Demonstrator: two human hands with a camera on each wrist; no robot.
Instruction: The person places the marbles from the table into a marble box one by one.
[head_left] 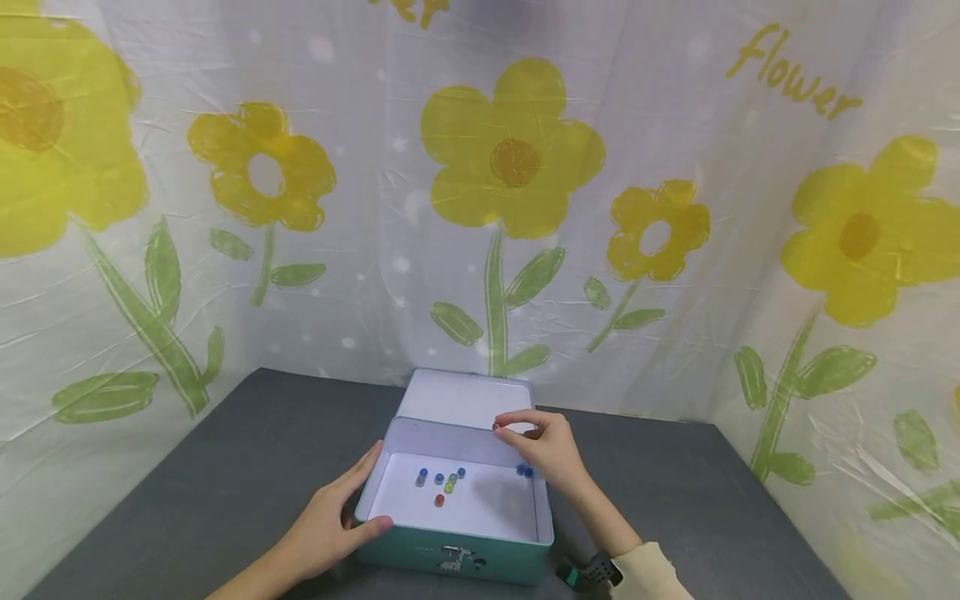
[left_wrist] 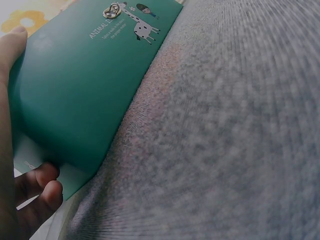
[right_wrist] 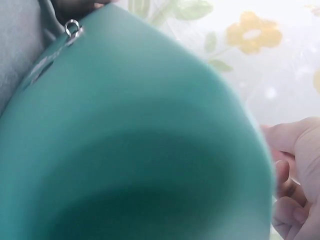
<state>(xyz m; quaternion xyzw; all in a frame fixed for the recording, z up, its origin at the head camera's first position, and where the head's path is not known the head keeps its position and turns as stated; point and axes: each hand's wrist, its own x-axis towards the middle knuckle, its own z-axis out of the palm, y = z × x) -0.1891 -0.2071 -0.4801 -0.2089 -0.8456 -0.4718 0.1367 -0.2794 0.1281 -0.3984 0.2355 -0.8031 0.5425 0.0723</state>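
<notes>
A green tin box (head_left: 450, 550) stands on the table with its lid (head_left: 461, 398) folded back behind it. Several small beads lie on its white floor, among them a red bead (head_left: 439, 500), blue beads (head_left: 439, 478) and a yellow-green bead (head_left: 450, 487). My left hand (head_left: 326, 517) holds the box at its front left corner, thumb over the front rim and fingers along the side. Above the back right of the box, my right hand (head_left: 543, 442) pinches a small red bead (head_left: 496, 426) between thumb and forefinger. In the right wrist view the box wall hides that bead.
The dark grey table (head_left: 225, 483) extends on both sides of the box. A curtain printed with yellow flowers (head_left: 517, 158) surrounds its back and sides. A black strap (head_left: 588, 573) lies by the right sleeve. A metal ring (left_wrist: 112, 10) sits on the box front.
</notes>
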